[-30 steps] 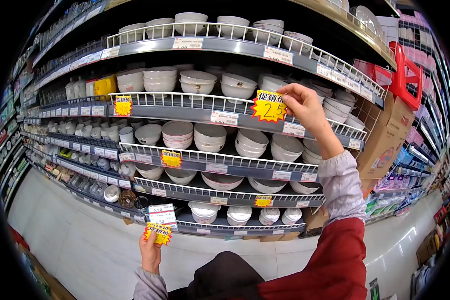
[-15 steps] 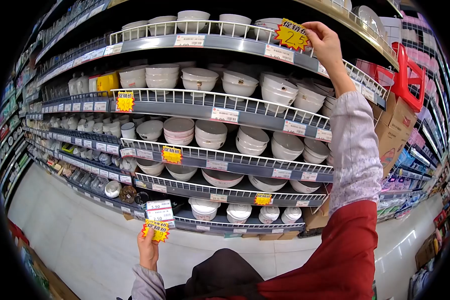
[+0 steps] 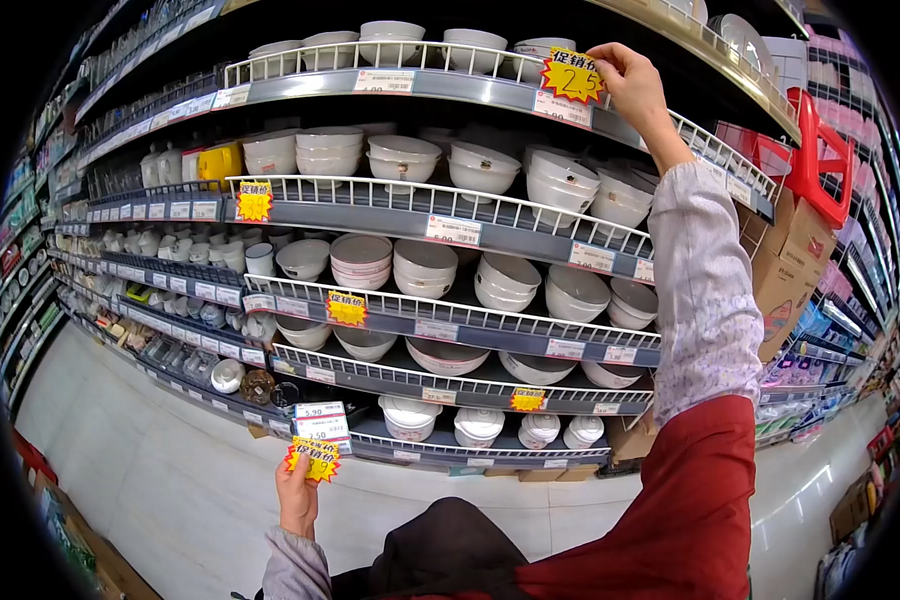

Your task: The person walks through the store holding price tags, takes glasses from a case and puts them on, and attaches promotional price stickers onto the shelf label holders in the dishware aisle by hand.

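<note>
My right hand (image 3: 634, 88) is raised to the top bowl shelf, its thumb and fingers pinching the right edge of a yellow-and-red starburst price tag (image 3: 572, 76) marked 2.5. That tag overlaps the white wire rail and the upper part of a white price label (image 3: 562, 108) on the shelf edge. Low on the left, my left hand (image 3: 295, 497) grips a small bunch of yellow starburst price tags (image 3: 313, 462) together with white price labels (image 3: 320, 424), the upper one reading 5.90. White bowls (image 3: 544, 50) stand behind the rail near my right hand.
Stacked white bowls (image 3: 400, 160) fill several shelves behind wire rails (image 3: 450, 190). Lidded pots (image 3: 408, 418) line the lowest shelf. At right are a red plastic stool (image 3: 820, 160) and a cardboard box (image 3: 792, 265). The pale floor (image 3: 170, 430) runs below.
My right hand has moved slightly left with the starburst tag, bringing it over the white label on the shelf edge. My left hand stays nearly still with its tags.
</note>
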`<state>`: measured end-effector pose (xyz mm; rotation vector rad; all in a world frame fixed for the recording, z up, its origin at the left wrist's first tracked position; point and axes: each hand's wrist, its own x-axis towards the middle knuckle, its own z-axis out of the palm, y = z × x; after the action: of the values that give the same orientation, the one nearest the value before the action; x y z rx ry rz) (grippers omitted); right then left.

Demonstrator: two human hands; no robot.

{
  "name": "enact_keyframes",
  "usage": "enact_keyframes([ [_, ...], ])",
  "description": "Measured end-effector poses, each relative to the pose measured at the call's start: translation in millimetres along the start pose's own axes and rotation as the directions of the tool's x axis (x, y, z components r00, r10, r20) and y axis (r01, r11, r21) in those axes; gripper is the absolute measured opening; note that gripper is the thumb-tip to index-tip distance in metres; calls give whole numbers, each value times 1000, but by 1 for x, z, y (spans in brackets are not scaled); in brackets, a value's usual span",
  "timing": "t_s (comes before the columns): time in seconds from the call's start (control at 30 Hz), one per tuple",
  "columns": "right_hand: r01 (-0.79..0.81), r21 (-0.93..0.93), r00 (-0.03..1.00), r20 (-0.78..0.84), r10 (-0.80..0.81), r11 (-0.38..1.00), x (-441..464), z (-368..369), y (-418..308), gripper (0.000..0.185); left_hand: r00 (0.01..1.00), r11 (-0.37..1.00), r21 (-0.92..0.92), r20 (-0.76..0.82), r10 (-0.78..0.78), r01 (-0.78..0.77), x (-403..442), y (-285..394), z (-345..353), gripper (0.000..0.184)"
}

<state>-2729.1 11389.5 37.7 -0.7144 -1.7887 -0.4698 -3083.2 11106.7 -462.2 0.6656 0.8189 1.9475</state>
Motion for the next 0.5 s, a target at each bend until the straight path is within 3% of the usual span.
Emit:
enact_keyframes([
  [0.4, 39, -55, 999, -20, -40, 998, 6, 7, 4, 19, 1000, 1000, -8, -26, 4, -4, 2, -4, -3, 19],
  [0.5, 46, -60, 999, -23, -47, 997, 6, 7, 2, 19, 1000, 1000, 9, 29, 0, 0, 4, -8, -13, 22],
])
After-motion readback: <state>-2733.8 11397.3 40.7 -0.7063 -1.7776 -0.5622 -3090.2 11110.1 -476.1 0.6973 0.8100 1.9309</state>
